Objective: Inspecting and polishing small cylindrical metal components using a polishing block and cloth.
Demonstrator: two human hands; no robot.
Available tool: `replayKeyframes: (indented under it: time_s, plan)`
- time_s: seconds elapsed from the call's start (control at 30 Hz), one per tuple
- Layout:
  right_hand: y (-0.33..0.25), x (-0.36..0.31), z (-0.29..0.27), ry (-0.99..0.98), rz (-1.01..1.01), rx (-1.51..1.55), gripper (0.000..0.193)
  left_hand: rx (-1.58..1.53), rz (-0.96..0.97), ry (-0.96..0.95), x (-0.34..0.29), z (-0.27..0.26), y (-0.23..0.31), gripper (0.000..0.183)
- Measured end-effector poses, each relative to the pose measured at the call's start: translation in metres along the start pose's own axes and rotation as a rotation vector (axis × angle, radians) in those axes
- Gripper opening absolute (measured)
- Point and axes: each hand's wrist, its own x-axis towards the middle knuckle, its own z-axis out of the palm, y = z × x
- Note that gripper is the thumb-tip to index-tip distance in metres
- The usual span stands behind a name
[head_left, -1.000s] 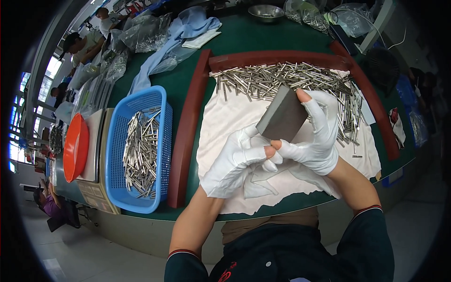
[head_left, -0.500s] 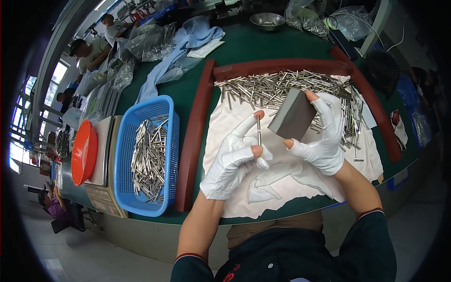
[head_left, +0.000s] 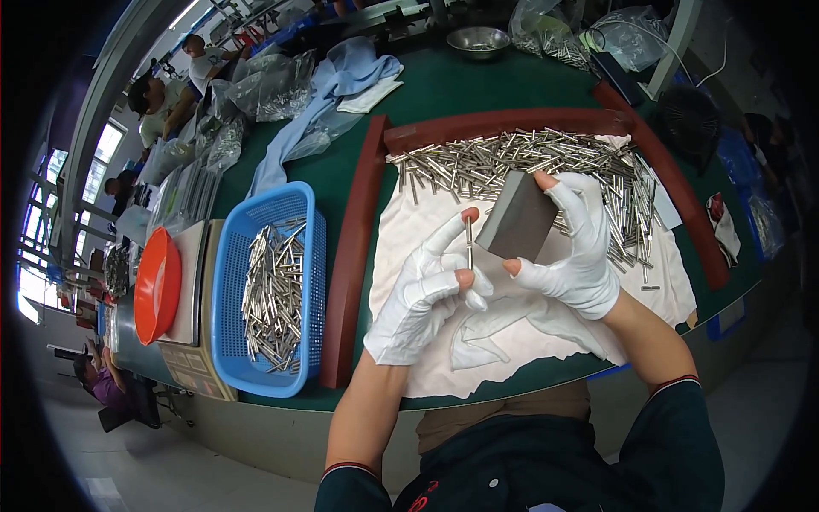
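In my left hand [head_left: 431, 294], gloved in white with bare fingertips, a thin metal pin [head_left: 468, 243] stands upright between forefinger and thumb. My right hand [head_left: 580, 247], gloved the same way, grips a dark grey rectangular block [head_left: 519, 218] by its edges, tilted, with thumb below and fingers above. The block's left edge is close to the pin; I cannot tell whether they touch. Behind the hands, a heap of metal pins [head_left: 512, 158] spreads over a pale cloth [head_left: 397, 256]. A crumpled white cloth [head_left: 512, 328] lies below my hands.
Dark red bars [head_left: 354, 256] border the work area on three sides. Left of it, a blue basket [head_left: 223, 290] holds many pins, beside an orange bowl [head_left: 156, 286]. A metal bowl [head_left: 478, 41] and plastic bags [head_left: 636, 43] are at the back. People sit at the far left.
My right hand has moved the block slightly left, closer to the pin. My left hand keeps its hold on the pin. The whole view has shifted a little.
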Motion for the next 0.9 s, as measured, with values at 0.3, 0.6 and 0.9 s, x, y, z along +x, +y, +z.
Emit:
replayKeyframes:
  time_s: [0.3,0.6,0.9]
  plan:
    - [-0.003,-0.001,0.003,0.008,-0.015,0.011,0.081,-0.104,-0.047,-0.099,0.000,-0.003,-0.004,0.072]
    - [-0.004,-0.003,0.002,-0.005,0.024,0.021,0.083,-0.177,-0.084,-0.100,0.000,-0.003,-0.011,0.077]
    - [-0.007,0.002,0.008,0.040,0.010,0.027,0.080,-0.172,-0.114,-0.054,0.003,0.001,-0.015,0.067]
